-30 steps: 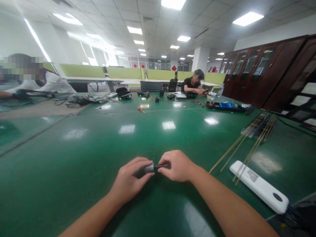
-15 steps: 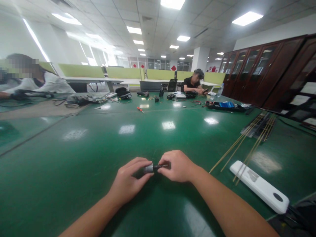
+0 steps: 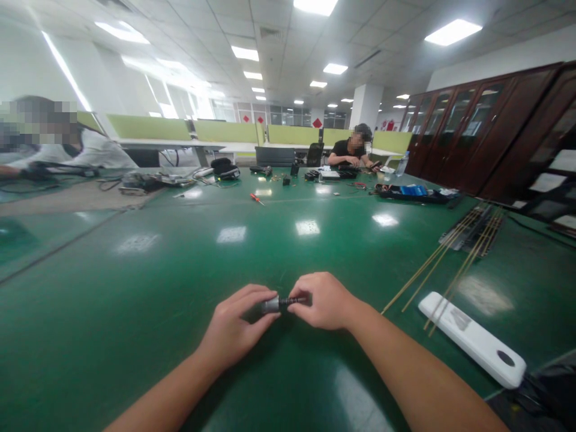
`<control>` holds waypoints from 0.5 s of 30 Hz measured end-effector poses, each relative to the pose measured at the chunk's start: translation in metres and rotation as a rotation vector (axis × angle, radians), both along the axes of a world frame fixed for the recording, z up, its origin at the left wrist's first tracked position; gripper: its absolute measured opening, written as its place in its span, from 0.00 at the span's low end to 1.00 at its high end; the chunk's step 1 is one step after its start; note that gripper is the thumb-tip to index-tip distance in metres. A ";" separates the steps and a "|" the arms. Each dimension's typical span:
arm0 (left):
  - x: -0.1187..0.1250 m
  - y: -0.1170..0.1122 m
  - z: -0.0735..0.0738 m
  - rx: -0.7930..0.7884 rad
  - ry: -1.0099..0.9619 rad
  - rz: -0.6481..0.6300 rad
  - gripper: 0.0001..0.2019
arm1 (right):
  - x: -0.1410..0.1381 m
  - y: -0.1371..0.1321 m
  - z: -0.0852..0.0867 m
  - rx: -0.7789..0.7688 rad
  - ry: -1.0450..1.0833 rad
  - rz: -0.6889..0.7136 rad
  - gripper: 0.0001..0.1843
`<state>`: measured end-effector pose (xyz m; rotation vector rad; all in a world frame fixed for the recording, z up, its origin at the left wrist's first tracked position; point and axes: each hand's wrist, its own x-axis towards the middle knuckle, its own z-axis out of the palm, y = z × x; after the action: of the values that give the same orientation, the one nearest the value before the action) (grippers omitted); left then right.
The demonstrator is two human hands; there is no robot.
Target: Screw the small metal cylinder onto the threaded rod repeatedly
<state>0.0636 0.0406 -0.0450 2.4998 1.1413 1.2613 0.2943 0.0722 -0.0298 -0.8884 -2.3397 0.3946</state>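
Note:
My left hand [image 3: 234, 327] and my right hand [image 3: 321, 300] meet over the green table [image 3: 180, 282], close to its near edge. Between them they hold a small dark cylindrical part [image 3: 279, 303]. The left fingers pinch its thicker grey end. The right fingers are closed round its thin ridged black end. Most of the part is hidden inside the two hands.
A white power strip [image 3: 472, 339] lies at the right with several thin yellow rods [image 3: 443, 261] over it. A red-handled screwdriver [image 3: 256, 199] and scattered tools lie farther back. One person [image 3: 353, 153] sits at the far end, another [image 3: 54, 144] at the left.

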 end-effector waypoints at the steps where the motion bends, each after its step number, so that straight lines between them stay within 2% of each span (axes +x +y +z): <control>1: 0.000 0.000 0.000 0.002 0.000 -0.001 0.12 | 0.000 0.000 0.000 0.001 0.000 -0.001 0.05; 15: -0.002 0.000 0.001 -0.002 0.002 -0.009 0.12 | 0.000 -0.001 0.003 0.016 -0.010 -0.001 0.05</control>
<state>0.0620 0.0411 -0.0442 2.5026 1.1299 1.2550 0.2943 0.0710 -0.0264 -0.8861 -2.3486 0.3717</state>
